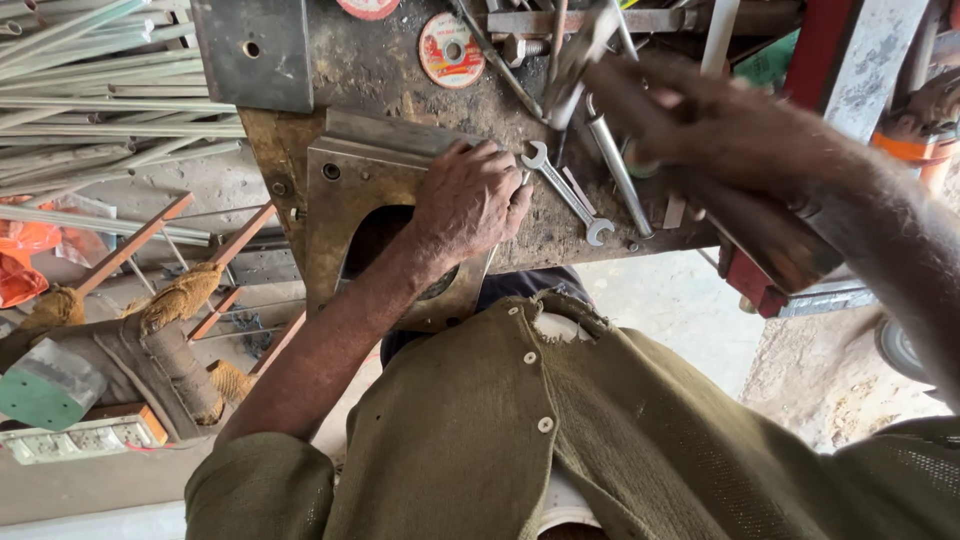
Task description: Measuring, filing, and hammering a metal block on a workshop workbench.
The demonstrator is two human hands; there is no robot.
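My left hand [468,200] lies palm down on a grey metal plate [345,195] with a large rounded cut-out, pressing it onto the dark, worn workbench [390,75]. My right hand [690,120] hovers blurred over the right part of the bench; its fingers close on a grey metal tool [578,55], possibly pliers or a hammer. A double-ended spanner [565,190] lies on the bench just right of my left hand. A shiny metal rod [620,175] lies beside the spanner, under my right hand.
Two round red-and-white cutting discs [451,49] lie at the back of the bench. A bundle of long metal rods [90,90] lies on the left. Below are a wooden frame with wrapped legs [180,300], a power strip [85,438] and an orange bag [20,260].
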